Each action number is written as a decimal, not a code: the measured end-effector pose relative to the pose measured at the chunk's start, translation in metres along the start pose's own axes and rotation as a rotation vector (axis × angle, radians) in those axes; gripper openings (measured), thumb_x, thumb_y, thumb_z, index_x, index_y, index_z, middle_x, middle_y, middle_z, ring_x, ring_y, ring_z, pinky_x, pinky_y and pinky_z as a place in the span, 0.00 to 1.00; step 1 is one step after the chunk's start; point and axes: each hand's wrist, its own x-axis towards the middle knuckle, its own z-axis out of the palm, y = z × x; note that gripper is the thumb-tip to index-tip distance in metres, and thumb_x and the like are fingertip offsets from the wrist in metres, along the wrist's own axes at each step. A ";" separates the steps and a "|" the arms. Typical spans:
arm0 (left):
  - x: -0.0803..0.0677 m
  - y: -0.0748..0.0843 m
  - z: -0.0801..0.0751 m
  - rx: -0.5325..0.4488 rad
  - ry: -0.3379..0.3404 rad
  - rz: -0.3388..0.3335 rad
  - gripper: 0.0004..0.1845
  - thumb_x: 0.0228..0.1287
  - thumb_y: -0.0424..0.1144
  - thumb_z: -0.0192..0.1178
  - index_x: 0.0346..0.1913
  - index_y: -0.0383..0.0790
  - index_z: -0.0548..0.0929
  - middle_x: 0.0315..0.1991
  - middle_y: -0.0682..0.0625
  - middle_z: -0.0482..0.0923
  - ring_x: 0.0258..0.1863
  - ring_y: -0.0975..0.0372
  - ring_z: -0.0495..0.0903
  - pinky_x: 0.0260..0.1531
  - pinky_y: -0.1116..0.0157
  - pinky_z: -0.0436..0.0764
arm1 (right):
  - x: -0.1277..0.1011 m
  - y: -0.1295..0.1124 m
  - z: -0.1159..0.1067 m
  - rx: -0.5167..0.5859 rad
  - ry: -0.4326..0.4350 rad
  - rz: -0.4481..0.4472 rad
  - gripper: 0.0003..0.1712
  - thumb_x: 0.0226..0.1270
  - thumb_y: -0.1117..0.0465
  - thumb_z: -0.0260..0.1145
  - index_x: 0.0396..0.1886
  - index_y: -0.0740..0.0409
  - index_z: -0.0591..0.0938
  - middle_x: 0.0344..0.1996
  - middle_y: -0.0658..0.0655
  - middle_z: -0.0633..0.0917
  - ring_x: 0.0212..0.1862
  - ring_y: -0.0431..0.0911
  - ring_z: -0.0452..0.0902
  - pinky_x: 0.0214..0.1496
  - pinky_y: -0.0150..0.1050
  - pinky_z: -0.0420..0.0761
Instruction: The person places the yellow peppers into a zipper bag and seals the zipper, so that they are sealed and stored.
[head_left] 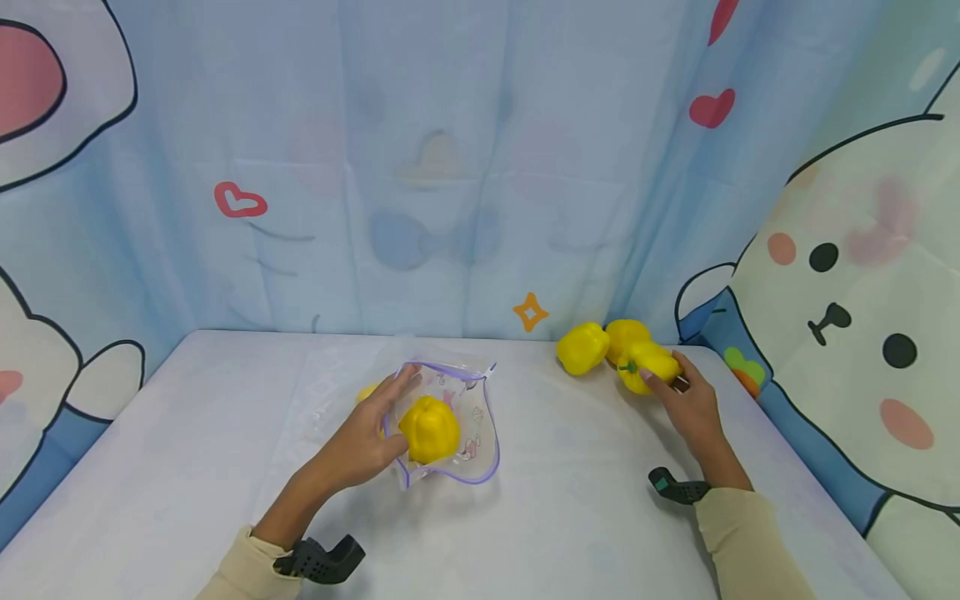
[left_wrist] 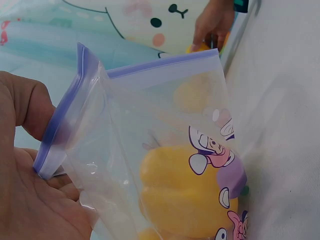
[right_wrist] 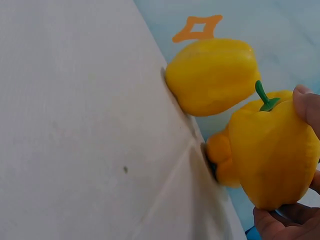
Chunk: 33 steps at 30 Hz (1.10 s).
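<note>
Nearest the head camera: two beige sleeves with dark wrist mounts, resting over the pale white surface (head_left: 570, 517). Left hand (head_left: 360, 442) gripping the purple-edged rim of a clear plastic zip bag (head_left: 457, 417) printed with cartoon mice, thumb (left_wrist: 30, 107) and palm pinching the seal strip, mouth held apart. Inside the bag, one smooth yellow bell pepper (head_left: 429, 429), lying against the lower wall. Right of the bag, well apart from it and near the back edge of the surface: right hand (head_left: 693, 408) with grip clamped on a second yellow bell pepper with a green stem (right_wrist: 272, 155), fingertips (right_wrist: 306, 102) curled over its top beside the stem. Just beyond that pepper, toward the blue cartoon-rabbit curtain (head_left: 450, 167), two more yellow peppers: one (head_left: 583, 348) on the bag's side, another (head_left: 626, 335) touching the held one from behind.
</note>
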 end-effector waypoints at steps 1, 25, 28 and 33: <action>0.000 0.000 0.000 -0.001 0.000 0.001 0.44 0.51 0.22 0.53 0.74 0.28 0.52 0.75 0.41 0.54 0.74 0.49 0.51 0.68 0.47 0.53 | 0.005 0.005 0.001 -0.006 0.008 -0.013 0.58 0.59 0.28 0.58 0.79 0.48 0.44 0.74 0.68 0.54 0.69 0.67 0.56 0.63 0.58 0.67; 0.000 -0.002 0.001 -0.012 -0.002 -0.003 0.44 0.51 0.21 0.54 0.75 0.30 0.52 0.75 0.42 0.53 0.74 0.49 0.50 0.68 0.48 0.53 | -0.031 -0.062 0.017 0.051 -0.093 -0.334 0.48 0.66 0.40 0.62 0.78 0.52 0.53 0.72 0.66 0.60 0.69 0.63 0.60 0.62 0.50 0.71; 0.000 -0.002 0.001 -0.008 0.000 -0.002 0.44 0.51 0.22 0.54 0.75 0.29 0.52 0.75 0.42 0.53 0.74 0.49 0.51 0.68 0.48 0.53 | -0.042 -0.078 0.017 0.018 -0.122 -0.341 0.49 0.66 0.40 0.62 0.78 0.53 0.53 0.72 0.67 0.61 0.69 0.62 0.61 0.61 0.51 0.70; 0.000 0.000 0.000 0.007 -0.001 0.003 0.44 0.51 0.22 0.54 0.75 0.29 0.52 0.75 0.41 0.53 0.74 0.49 0.51 0.68 0.49 0.54 | -0.051 -0.091 0.015 0.010 -0.136 -0.357 0.47 0.66 0.42 0.62 0.78 0.53 0.54 0.70 0.67 0.64 0.67 0.62 0.64 0.59 0.52 0.72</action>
